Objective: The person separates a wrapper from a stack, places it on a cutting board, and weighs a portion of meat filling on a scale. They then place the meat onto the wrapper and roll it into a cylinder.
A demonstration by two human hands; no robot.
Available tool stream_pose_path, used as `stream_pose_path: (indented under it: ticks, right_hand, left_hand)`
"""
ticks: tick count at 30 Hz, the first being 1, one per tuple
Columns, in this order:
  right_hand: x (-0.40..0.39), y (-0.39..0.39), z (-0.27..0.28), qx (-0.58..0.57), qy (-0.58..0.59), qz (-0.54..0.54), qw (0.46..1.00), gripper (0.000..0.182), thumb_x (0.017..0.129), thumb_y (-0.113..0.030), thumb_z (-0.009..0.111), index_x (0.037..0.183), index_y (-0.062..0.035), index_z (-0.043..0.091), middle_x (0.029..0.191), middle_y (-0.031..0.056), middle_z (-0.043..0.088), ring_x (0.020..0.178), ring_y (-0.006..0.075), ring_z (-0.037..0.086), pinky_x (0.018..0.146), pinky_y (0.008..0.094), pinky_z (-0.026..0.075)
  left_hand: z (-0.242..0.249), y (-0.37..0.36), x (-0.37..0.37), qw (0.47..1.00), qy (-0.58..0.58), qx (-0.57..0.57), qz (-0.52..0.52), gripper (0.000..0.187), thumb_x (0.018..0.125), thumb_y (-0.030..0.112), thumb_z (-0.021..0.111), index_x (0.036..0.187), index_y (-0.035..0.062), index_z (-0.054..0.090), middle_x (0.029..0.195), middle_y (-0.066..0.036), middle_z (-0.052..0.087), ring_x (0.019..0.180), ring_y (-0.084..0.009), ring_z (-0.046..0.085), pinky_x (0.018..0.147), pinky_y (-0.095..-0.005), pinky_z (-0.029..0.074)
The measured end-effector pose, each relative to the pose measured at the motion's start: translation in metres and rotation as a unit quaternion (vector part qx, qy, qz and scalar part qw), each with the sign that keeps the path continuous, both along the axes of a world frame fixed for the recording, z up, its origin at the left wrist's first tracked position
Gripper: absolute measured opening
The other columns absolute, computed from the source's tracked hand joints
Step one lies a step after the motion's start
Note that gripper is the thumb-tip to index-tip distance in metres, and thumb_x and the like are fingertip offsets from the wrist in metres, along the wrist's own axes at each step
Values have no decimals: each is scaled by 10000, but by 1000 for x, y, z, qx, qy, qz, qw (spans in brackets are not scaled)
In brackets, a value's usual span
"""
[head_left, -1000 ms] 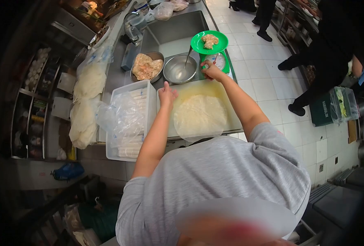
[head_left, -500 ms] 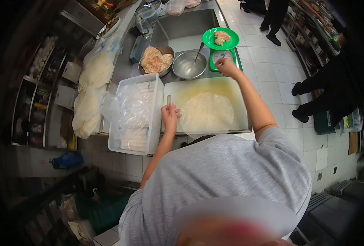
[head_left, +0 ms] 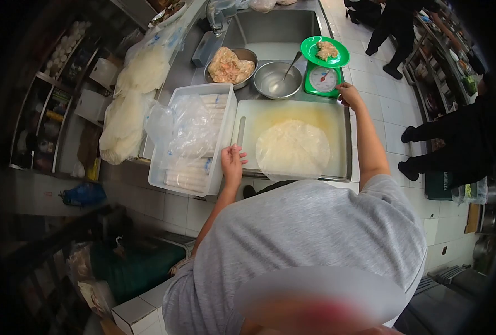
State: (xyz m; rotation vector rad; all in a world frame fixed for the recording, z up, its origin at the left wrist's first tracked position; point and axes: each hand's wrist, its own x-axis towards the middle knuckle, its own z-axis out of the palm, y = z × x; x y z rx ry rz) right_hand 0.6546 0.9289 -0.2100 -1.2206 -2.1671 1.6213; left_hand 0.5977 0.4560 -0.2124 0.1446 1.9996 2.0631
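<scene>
Pale, thin round wrapper (head_left: 292, 148) flat on cutting board (head_left: 337, 111)

We are finding open room on the white cutting board (head_left: 259, 120) far of the round wrapper (head_left: 292, 148); the clear plastic tub (head_left: 172, 181) is blocking left, the green scale (head_left: 323, 80) far right.

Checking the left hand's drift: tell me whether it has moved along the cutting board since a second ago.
Yes. The left hand has slid from the far-left corner of the cutting board back to its near-left edge, beside the plastic tub.
</scene>
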Motion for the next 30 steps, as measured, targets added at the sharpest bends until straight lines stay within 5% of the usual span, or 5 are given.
stream_pose_path:
  ticks: [10, 16, 22, 26, 30]
  right_hand:
    - [-6, 33, 56, 197, 54, -57, 977, 261, 832, -287, 564, 918, -59, 657, 678, 127, 635, 475, 183, 571, 452, 324, 459]
    - [-73, 51, 137, 379, 87, -86, 917, 597, 765, -545, 640, 1063, -28, 644, 958, 261, 654, 969, 363, 629, 847, 419, 485]
    - [-134, 40, 129, 407, -167, 62, 896, 983, 539, -733, 725, 1217, -41, 556, 1294, 270, 481, 1174, 412, 497, 950, 469, 440]
    - [-135, 35, 118, 431, -245, 226, 839, 877, 558, -590, 785, 1207, -44, 564, 1319, 247, 466, 1193, 390, 487, 963, 487, 428]
    - [-137, 36, 108, 335, -103, 190, 917, 334, 777, -289, 668, 1011, -56, 617, 727, 134, 658, 570, 238, 645, 515, 349, 526]
  left_hand:
    - [-5, -10, 5, 1000, 10, -9, -17, 243, 975, 242, 487, 1049, 12, 460, 982, -95, 573, 770, -142, 613, 578, -253, 541]
    - [-4, -14, 14, 999, 32, -8, -39, 221, 976, 225, 485, 1042, 16, 461, 996, -90, 574, 793, -139, 609, 599, -255, 538]
    - [-4, -16, 25, 997, 52, -13, -50, 223, 971, 217, 498, 1043, 9, 461, 1006, -94, 573, 804, -139, 609, 619, -250, 535]
    - [0, -19, 31, 996, 74, -2, -57, 234, 966, 213, 512, 1049, 0, 466, 995, -95, 567, 809, -140, 614, 622, -246, 535]
    - [-2, -18, 31, 995, 77, -8, -62, 240, 965, 214, 514, 1051, -6, 472, 979, -91, 563, 798, -141, 618, 616, -246, 537]
